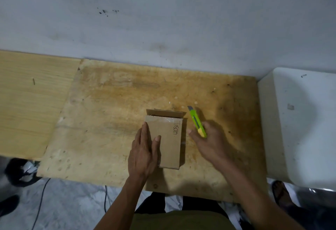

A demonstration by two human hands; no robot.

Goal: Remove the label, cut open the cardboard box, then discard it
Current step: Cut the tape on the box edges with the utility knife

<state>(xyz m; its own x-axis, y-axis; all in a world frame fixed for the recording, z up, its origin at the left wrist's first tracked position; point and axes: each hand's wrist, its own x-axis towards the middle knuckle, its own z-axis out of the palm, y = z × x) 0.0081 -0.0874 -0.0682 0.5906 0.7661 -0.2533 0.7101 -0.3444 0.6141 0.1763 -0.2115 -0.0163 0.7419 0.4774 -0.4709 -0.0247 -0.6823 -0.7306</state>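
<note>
Cardboard box (166, 139), long axis toward the plywood board's (112, 106) far edge, lies under the flat left hand (143, 154); right hand (209, 141), just beside, grips the cutter (197, 122).

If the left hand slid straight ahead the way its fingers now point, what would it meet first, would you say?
The left hand lies flat on the cardboard box, fingers pointing toward the wall. Going straight on, it would probably first meet the box's raised far flap, then bare plywood table. The flap's height is hard to judge.
</note>
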